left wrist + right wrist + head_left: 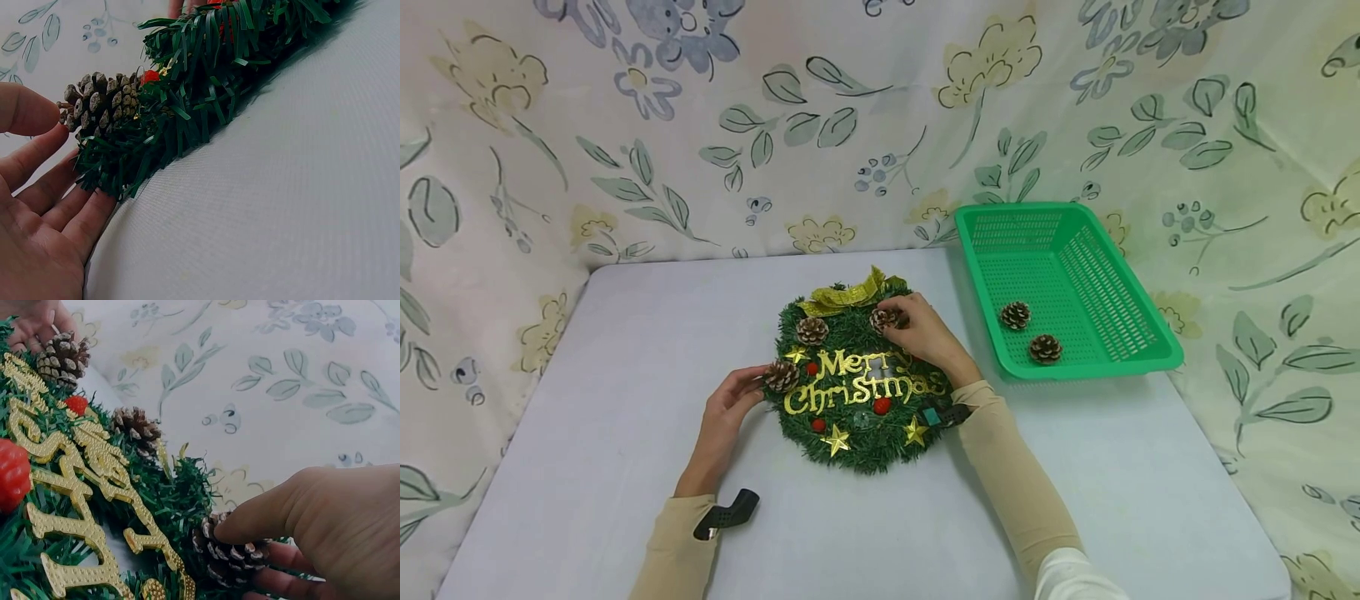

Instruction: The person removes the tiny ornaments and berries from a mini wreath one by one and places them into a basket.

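Pinching upper-right pinecone [882,321] on wreath [868,446] with right hand [925,333]; pinching left-edge pinecone [783,377] by outer end with left hand [726,410].

1. Head view: the right hand [921,329] hides part of the pinecone [884,318] at the wreath's [831,446] one o'clock; that hand, its wrist and a black wrist camera [957,415] cover the rim from two to four.
2. Below the wreath's centre, toward six o'clock, sits a greyish ornament [861,419] — too small to identify.
3. The beige left sleeve [679,550] is cut off at seven o'clock, the white right sleeve [1075,577] at five.
4. Left wrist view: some of the left hand's [40,234] fingertips disappear behind tinsel; its palm is cropped at seven.
5. Right wrist view: gold lettering [78,500] runs off at eight — a red berry [12,476] at nine.
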`<state>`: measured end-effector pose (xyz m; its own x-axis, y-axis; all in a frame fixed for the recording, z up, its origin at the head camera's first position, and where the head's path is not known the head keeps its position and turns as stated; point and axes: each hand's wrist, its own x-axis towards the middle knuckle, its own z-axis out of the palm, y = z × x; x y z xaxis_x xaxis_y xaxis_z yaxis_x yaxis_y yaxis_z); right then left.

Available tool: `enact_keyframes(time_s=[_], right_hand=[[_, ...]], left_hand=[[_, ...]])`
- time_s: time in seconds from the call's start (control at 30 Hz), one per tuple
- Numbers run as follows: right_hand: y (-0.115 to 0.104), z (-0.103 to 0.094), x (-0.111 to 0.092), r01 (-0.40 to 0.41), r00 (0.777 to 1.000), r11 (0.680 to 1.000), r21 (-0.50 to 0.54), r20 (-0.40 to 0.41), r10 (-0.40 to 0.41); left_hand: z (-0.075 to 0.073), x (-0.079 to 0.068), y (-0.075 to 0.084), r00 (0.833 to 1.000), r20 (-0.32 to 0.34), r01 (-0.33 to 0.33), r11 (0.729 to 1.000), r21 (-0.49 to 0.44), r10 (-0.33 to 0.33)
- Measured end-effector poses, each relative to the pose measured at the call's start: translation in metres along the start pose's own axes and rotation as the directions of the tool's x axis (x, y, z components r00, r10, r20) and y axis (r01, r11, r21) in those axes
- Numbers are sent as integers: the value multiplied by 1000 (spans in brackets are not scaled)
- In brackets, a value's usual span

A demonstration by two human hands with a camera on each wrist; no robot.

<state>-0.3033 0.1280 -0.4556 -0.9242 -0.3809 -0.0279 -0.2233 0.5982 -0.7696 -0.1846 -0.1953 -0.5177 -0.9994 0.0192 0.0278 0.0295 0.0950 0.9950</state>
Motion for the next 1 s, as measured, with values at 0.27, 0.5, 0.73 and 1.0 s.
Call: enact_keyframes(time_s=[0.27,0.5,0.73,1.0], right_hand=[[-1,2,-1,-32,999,999,-29,1,32],[1,3,-1,-32,999,999,-24,-4,32],[2,3,-1,-24,1000,999,-24,-18,24],[2,4,0,-25,999,1000,-17,-24,25]], left_hand=[[1,-1,1,1000,7,-4,1000,9,4],[1,-1,0,1000,10,-8,1000,-4,8],[1,-2,1,1000,10,-11,1000,21,11],[1,-2,1,1000,5,-14,1000,28,14]])
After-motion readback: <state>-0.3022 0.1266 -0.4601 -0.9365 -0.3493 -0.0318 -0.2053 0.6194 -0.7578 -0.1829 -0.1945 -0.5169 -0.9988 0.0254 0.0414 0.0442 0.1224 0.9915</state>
